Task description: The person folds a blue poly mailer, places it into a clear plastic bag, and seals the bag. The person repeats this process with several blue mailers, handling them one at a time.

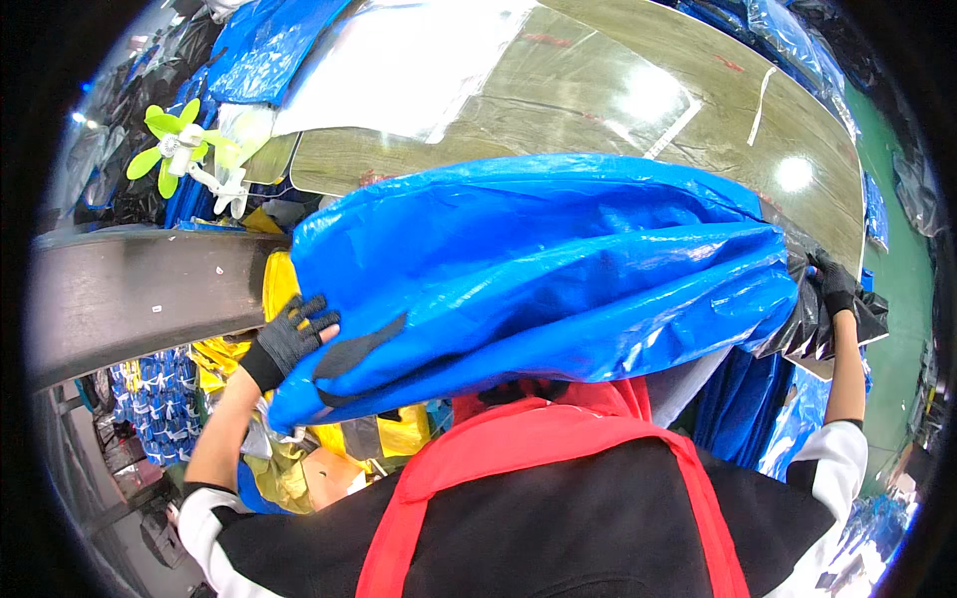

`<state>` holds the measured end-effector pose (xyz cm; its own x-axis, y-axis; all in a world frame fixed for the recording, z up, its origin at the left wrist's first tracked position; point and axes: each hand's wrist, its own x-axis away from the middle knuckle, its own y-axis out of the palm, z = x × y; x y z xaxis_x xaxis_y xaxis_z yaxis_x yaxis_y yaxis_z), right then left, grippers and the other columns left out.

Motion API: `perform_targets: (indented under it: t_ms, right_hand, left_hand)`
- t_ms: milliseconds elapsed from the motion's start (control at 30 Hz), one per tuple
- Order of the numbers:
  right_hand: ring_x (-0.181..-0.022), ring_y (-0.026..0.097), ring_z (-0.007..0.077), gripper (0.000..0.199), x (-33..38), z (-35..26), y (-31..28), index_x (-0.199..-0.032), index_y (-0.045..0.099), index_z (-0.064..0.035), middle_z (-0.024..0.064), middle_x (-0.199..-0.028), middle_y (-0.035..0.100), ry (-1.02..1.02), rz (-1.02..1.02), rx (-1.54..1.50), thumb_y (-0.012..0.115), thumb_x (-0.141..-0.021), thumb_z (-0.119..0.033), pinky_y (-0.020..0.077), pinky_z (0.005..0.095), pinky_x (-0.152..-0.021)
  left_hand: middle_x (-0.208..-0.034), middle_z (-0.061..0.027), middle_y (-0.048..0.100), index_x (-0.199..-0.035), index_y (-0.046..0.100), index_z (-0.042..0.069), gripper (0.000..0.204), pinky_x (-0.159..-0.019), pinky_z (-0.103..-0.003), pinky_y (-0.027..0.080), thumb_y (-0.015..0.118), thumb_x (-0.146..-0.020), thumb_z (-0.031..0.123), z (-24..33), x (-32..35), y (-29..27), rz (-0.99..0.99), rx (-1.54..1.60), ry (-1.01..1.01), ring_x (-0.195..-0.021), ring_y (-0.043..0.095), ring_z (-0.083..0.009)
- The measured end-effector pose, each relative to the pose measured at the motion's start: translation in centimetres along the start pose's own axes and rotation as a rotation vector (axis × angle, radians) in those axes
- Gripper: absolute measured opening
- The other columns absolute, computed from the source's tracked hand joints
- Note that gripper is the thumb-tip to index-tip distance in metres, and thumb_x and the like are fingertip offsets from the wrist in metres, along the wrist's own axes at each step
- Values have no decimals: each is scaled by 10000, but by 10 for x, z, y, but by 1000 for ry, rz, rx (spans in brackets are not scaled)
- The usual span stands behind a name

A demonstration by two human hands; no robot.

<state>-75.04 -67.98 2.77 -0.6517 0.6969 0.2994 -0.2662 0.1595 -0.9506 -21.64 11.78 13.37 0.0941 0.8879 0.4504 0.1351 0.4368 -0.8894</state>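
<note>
A large blue tarpaulin bag with a black strap stretches across in front of me, creased lengthwise and bulging. At its left end, my left hand, in a dark glove that leaves a fingertip bare, closes on the blue edge. Over at the right end my right hand, gloved the same way, grips crumpled black plastic that adjoins the blue material. Whether the two are joined is hidden by folds. The bag's near side hangs by my chest, beyond the table's near edge.
Behind the bag lies a wood-patterned table with a glossy clear sheet on it. A small green-bladed fan is clamped at the left. A dark beam-like surface runs in from the left. Stacked blue bundles and yellow material sit below.
</note>
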Motion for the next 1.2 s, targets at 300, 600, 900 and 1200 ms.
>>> perform_targets:
  t_ms: [300, 600, 900, 1200]
  right_hand:
    - [-1108, 590, 362, 377, 11, -17, -15, -1216, 635, -284, 148, -1211, 618, 72, -46, 36, 552, -869, -409, 451, 453, -938]
    - [-992, 637, 351, 480, 31, -30, -32, -1116, 671, -214, 137, -1070, 672, 242, -21, 141, 436, -891, -567, 485, 474, -831]
    - [-899, 626, 316, 341, 38, -28, -14, -959, 714, -174, 114, -948, 672, 141, 234, 213, 548, -855, -452, 475, 441, -752]
    - [-921, 615, 359, 330, 40, -24, -11, -870, 680, -64, 148, -970, 642, 133, 386, 13, 583, -857, -380, 478, 458, -798]
  left_hand:
    - [-1336, -172, 465, -1313, 509, 114, 401, -1003, -401, 389, 561, -949, 275, 18, 11, 80, 807, 944, -764, -1153, 488, -287]
    - [-1017, -168, 622, -1233, 568, 31, 454, -825, -367, 467, 563, -939, 377, -172, -40, 93, 649, 592, -925, -903, 575, -287]
    - [-1031, -68, 609, -1151, 564, 17, 449, -874, -347, 429, 513, -970, 423, -82, -22, 116, 827, 942, -1160, -935, 540, -204]
    - [-1153, -201, 616, -1178, 593, 10, 505, -856, -434, 470, 516, -952, 455, -182, -81, 10, 1419, 702, -985, -1006, 599, -333]
